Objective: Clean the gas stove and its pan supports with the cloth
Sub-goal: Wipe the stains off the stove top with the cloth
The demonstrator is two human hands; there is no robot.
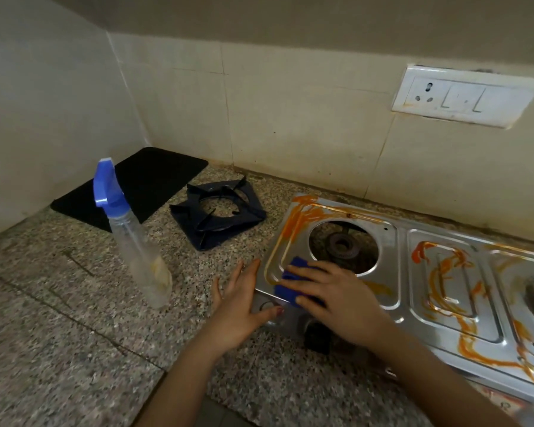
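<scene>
Head view puts us early on: our right hand (336, 300) presses the cloth (290, 285) flat at the stove's (401, 272) 8 o'clock corner, left hand (241, 300) spread beside it, orange smears (444, 272) remaining toward 3 o'clock, pan support (218, 211) apparently unwiped at 10 o'clock on the counter (74, 303).

No legible text, label, brand or number is present on the spray bottle (136, 241), gas stove (402, 272) or wall socket plate (466, 95).
</scene>
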